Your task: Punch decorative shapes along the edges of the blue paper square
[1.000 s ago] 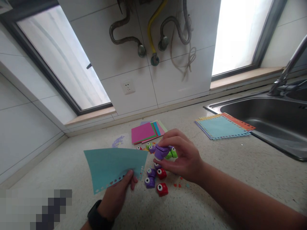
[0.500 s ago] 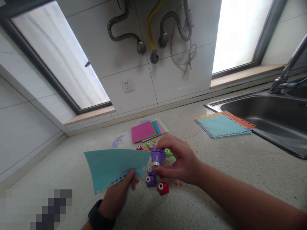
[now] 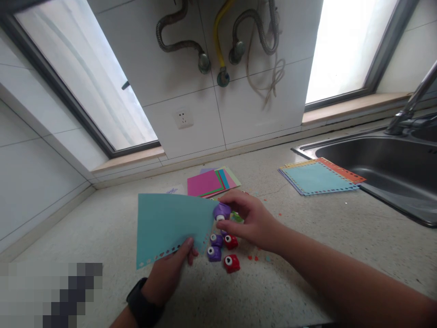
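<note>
A teal sheet of paper [image 3: 170, 223] with small shapes punched along its lower and right edges is pinched in my left hand [image 3: 177, 264], thumb on top. My right hand [image 3: 251, 218] grips a purple craft punch [image 3: 221, 211] between thumb and fingers, at the sheet's upper right edge. Whether the paper sits inside the punch's slot I cannot tell. Below it on the counter stand another purple punch [image 3: 214, 253] with a star on its white button, and a red punch [image 3: 231, 263]. A green punch [image 3: 237, 217] is partly hidden behind my right fingers.
A stack of coloured paper [image 3: 205, 182] lies behind the hands. Further right, punched sheets [image 3: 309, 176] lie near the metal sink [image 3: 375, 159]. Pale purple scraps [image 3: 174, 189] lie behind the teal sheet, and small red scraps [image 3: 252, 258] lie near the red punch.
The purple punch and my right hand have moved slightly up in the view. The teal sheet has shifted right and up, its left side now more upright.
</note>
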Demonstrator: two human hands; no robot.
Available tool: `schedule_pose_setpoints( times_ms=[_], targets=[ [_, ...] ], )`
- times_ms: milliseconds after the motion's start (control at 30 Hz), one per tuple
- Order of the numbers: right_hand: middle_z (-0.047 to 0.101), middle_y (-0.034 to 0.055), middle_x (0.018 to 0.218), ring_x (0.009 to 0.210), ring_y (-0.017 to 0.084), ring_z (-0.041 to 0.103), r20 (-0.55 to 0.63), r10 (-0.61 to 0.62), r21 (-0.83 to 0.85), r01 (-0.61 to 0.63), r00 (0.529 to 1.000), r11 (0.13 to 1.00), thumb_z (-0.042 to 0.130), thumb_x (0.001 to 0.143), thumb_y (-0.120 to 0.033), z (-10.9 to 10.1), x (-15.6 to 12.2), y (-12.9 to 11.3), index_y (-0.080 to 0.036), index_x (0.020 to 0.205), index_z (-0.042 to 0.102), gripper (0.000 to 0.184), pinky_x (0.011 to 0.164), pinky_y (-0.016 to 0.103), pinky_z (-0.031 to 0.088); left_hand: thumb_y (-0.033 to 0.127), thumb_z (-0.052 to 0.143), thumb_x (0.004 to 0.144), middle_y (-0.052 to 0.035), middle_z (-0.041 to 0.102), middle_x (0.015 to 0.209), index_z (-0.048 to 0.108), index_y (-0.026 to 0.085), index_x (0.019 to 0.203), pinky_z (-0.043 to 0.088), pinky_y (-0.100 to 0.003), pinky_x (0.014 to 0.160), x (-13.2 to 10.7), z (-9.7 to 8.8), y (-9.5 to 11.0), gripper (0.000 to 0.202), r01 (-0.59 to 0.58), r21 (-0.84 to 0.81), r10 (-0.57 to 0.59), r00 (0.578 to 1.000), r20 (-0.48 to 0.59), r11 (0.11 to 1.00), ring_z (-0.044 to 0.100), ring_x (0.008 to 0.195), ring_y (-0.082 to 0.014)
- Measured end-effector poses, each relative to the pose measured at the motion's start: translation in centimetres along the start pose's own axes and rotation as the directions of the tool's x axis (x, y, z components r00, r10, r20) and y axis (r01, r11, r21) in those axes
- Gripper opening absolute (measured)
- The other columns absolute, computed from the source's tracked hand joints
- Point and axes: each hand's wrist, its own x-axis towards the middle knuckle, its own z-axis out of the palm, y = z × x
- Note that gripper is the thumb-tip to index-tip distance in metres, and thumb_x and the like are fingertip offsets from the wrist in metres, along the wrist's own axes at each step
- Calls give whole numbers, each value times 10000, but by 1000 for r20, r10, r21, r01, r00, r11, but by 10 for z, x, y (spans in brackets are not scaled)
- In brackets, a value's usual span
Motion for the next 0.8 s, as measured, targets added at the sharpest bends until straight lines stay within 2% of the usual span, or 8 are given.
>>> schedule_pose_setpoints(
  times_ms=[100, 200, 267, 367, 467, 600, 800],
  targets=[
    [590, -6, 788, 701, 134, 570, 71, 258, 156, -267, 963, 951, 796, 775, -343, 1, 3, 2, -185, 908, 625, 269, 644, 281, 473, 618, 461, 868, -42, 769, 784, 568, 266, 520, 484, -411, 955, -1, 1, 2, 507, 42, -33, -42, 999, -10, 999, 701, 878, -279],
    [583, -13, 689, 633, 125, 554, 174, 463, 190, -491, 869, 850, 762, 809, -442, 0, 5, 5, -177, 792, 617, 303, 592, 262, 447, 616, 539, 824, -42, 744, 700, 547, 258, 473, 501, -398, 892, -2, 3, 6, 501, 38, -101, -46, 996, -78, 994, 691, 808, -277],
    [627, 13, 705, 647, 131, 575, 202, 546, 168, -578, 813, 798, 747, 826, -470, 0, 4, 9, -171, 767, 634, 325, 609, 266, 454, 602, 576, 811, -39, 718, 641, 537, 250, 454, 506, -387, 846, -2, 4, 7, 503, 17, -156, -32, 995, -91, 988, 679, 750, -265],
    [651, 26, 705, 627, 129, 583, 225, 599, 185, -638, 768, 748, 749, 835, -459, -1, 2, 18, -171, 768, 638, 316, 592, 260, 442, 555, 605, 811, -34, 685, 589, 546, 234, 466, 505, -360, 739, 0, 6, 7, 475, -22, -255, 9, 999, -53, 967, 645, 654, -233],
    [651, 22, 694, 606, 128, 588, 245, 617, 232, -663, 748, 712, 761, 829, -445, 0, 0, 25, -175, 789, 641, 298, 566, 256, 440, 498, 628, 801, -23, 655, 559, 555, 219, 493, 482, -328, 634, 1, 7, 7, 422, -49, -343, 41, 999, -30, 938, 599, 578, -198],
    [664, 22, 696, 599, 121, 593, 252, 631, 250, -679, 734, 690, 799, 792, -423, 1, 0, 25, -162, 789, 639, 305, 562, 250, 450, 449, 642, 799, -4, 621, 538, 575, 199, 539, 455, -302, 588, 2, 8, 7, 367, -57, -429, 61, 998, -6, 902, 564, 543, -168],
    [692, 44, 718, 636, 122, 627, 249, 683, 232, -727, 687, 646, 809, 777, -421, 4, 0, 22, -144, 810, 634, 329, 609, 250, 477, 425, 654, 805, 10, 603, 549, 582, 185, 594, 430, -284, 559, 5, 8, 3, 328, -79, -501, 100, 995, 15, 862, 531, 527, -146]
  ],
)
